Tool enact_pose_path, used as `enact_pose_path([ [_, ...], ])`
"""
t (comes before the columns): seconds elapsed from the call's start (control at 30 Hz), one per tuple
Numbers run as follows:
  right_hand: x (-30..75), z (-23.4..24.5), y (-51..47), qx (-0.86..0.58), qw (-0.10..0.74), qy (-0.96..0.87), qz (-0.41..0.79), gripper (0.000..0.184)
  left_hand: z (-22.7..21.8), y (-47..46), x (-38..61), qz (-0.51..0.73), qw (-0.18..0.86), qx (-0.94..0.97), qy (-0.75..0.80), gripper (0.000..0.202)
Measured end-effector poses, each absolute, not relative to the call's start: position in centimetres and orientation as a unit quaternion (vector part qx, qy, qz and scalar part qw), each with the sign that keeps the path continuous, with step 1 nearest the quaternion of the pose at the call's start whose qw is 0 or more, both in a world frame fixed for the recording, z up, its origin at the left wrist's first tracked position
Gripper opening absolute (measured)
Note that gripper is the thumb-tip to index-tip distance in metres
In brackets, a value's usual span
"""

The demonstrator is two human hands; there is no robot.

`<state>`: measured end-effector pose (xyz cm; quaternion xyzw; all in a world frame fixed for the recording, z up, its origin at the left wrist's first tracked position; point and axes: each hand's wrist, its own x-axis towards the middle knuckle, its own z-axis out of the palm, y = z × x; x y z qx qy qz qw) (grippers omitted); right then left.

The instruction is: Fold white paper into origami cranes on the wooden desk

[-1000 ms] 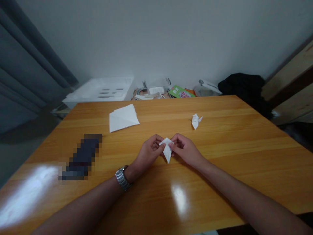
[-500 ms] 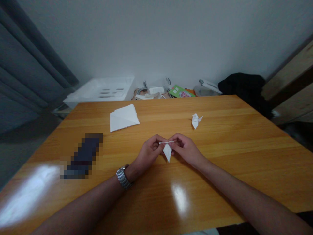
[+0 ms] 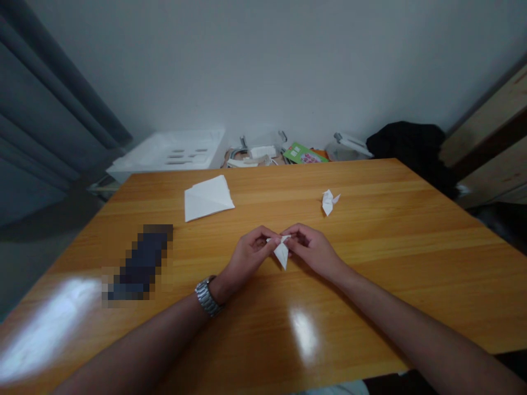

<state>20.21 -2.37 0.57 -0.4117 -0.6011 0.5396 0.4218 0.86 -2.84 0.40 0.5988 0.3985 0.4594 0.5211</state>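
Observation:
Between my two hands is a small piece of folded white paper (image 3: pixel 282 255), its pointed end toward me. My left hand (image 3: pixel 254 248), with a metal watch (image 3: pixel 208 297) on the wrist, pinches its left side between thumb and fingers. On the other side my right hand (image 3: pixel 312 247) grips the paper too, thumb pressed near the upper fold. The fingertips behind the paper are partly hidden. Beyond my right hand a finished-looking folded paper crane (image 3: pixel 328 202) stands on the table.
A stack of white paper sheets (image 3: pixel 209 198) lies at the back left of the wooden table (image 3: pixel 391 230). Closer on the left is a blurred-out dark object (image 3: pixel 142 260). Past the far edge are a white plastic tray (image 3: pixel 173 148), a green booklet (image 3: pixel 303 153) and black cloth (image 3: pixel 407 145).
The upper fold of the paper, seen as a thin flat edge before, now spreads down under my thumbs. Both thumbs have shifted slightly up and closer together.

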Motion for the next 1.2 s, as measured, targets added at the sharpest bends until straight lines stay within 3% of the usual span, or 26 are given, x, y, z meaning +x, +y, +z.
enact_pose_path([
  [0.37,20.10,0.76,-2.34,-0.422,0.416,-0.559,0.580,0.036,-0.01,-2.83,1.12,0.450,0.547,0.582,0.400,0.027],
  [0.53,20.12,0.68,-2.36,-0.425,0.427,-0.572,0.557,0.032,0.25,-2.80,1.13,0.474,0.533,0.572,0.406,0.036],
  [0.8,20.35,1.19,-2.32,-0.435,0.428,-0.594,0.524,0.031,0.41,-2.82,0.96,0.449,0.549,0.573,0.410,0.028],
  [1.2,20.19,1.11,-2.59,-0.419,0.388,-0.572,0.589,0.040,0.17,-2.89,0.98,0.443,0.531,0.595,0.410,0.030],
])
